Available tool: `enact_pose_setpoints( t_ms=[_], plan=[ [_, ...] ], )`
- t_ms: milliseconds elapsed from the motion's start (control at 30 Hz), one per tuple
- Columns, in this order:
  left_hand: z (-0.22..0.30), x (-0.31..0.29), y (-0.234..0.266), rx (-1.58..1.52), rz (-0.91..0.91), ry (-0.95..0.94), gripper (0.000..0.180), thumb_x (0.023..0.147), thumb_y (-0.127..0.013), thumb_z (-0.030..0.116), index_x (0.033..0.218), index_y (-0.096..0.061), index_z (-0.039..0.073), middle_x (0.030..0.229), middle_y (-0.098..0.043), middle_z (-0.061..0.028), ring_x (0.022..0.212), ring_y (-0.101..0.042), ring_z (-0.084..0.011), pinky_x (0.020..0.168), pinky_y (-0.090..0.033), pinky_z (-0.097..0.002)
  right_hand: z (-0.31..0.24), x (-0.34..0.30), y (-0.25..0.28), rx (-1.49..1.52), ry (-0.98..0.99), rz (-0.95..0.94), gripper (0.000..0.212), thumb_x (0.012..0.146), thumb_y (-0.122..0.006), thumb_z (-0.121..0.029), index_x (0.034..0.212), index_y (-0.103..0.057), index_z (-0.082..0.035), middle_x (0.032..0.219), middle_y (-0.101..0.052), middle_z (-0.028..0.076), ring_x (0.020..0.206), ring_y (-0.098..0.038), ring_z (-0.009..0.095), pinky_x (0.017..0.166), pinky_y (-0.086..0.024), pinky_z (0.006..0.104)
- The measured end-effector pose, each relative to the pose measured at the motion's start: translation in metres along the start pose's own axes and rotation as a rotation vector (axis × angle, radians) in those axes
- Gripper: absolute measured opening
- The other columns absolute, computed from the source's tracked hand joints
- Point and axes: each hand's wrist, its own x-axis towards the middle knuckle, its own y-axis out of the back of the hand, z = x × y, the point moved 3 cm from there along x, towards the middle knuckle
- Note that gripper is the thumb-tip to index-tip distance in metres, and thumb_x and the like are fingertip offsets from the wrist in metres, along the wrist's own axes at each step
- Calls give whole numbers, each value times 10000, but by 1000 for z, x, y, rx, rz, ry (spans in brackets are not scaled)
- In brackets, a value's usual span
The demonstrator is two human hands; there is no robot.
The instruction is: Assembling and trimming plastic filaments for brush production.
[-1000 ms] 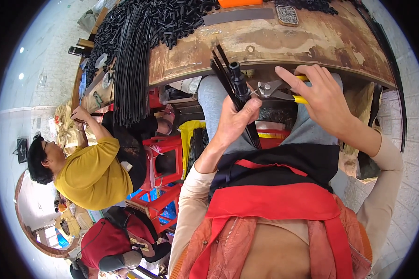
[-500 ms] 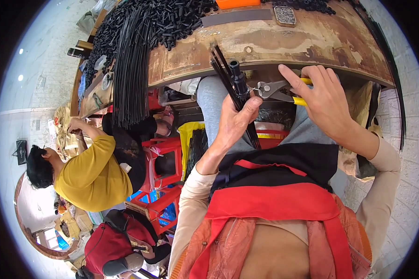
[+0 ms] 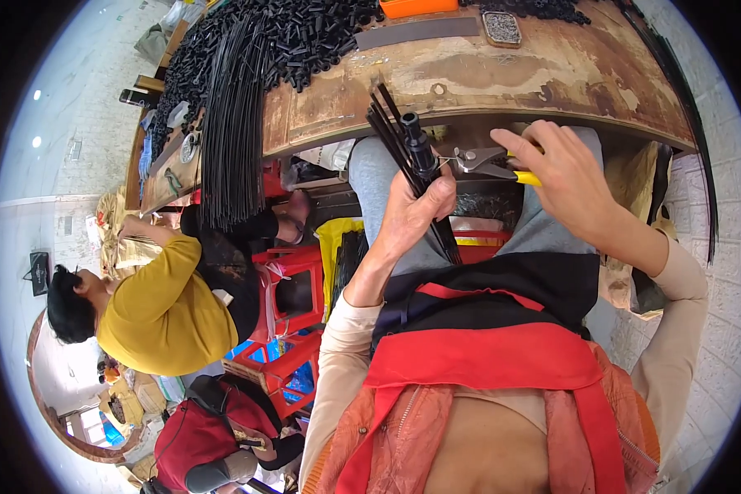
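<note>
Wrapped round a bundle of thin black rods (image 3: 389, 136), my left hand (image 3: 414, 210) also grips a stepped black plastic tube (image 3: 418, 146) standing upright beside them. My right hand (image 3: 564, 169) is closed on pliers (image 3: 482, 160) with yellow handles. Their metal jaws point left, just beside the tube and my left thumb. A thin wire (image 3: 447, 157) runs between the tube and the jaws; whether the jaws pinch it is too small to tell. Part of the lower rods lies hidden behind my left hand.
Along the wooden table (image 3: 543, 86) lie a heap of short black tubes (image 3: 305, 37), long black rods (image 3: 230, 123) hanging over its edge, and a tray of small metal pieces (image 3: 501, 29). Red stools (image 3: 292, 280) and two people, one in a yellow top (image 3: 152, 305), are at left.
The rods and tube have shifted slightly left. The fingers of my right hand have curled in a little on the pliers, and a thin wire shows between tube and jaws.
</note>
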Motion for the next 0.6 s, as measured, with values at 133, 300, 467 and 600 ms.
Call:
enact_pose_setpoints(
  t_ms=[133, 300, 467, 600],
  plan=[
    [3, -1, -4, 39, 80, 16, 236, 945, -616, 184, 812, -472, 52, 607, -429, 26, 522, -380, -70, 476, -319, -237, -6, -7, -5, 92, -33, 7, 518, 793, -645, -47, 1295, -545, -125, 923, -527, 94, 827, -531, 279, 733, -442, 391],
    [-2, -2, 2, 93, 161, 39, 216, 934, -630, 160, 805, -495, 51, 599, -431, 34, 504, -374, -61, 456, -296, -229, -16, -5, 5, 47, -61, -2, 570, 785, -664, -57, 1331, -523, -138, 973, -525, 111, 878, -534, 286, 779, -442, 387],
    [-2, -2, 3, 26, 143, 21, 207, 920, -650, 152, 831, -490, 56, 598, -429, 33, 495, -367, -62, 450, -291, -228, -9, -3, 1, 28, -82, 26, 622, 774, -669, -49, 1363, -504, -157, 1051, -528, 121, 955, -535, 292, 836, -437, 388],
    [-2, -3, 1, 39, 138, 31, 216, 918, -658, 164, 835, -486, 62, 607, -431, 36, 504, -377, -61, 460, -301, -225, -11, 0, -4, -45, -18, 69, 642, 761, -658, -21, 1367, -504, -168, 1079, -531, 122, 984, -537, 296, 852, -438, 404]
  ],
)
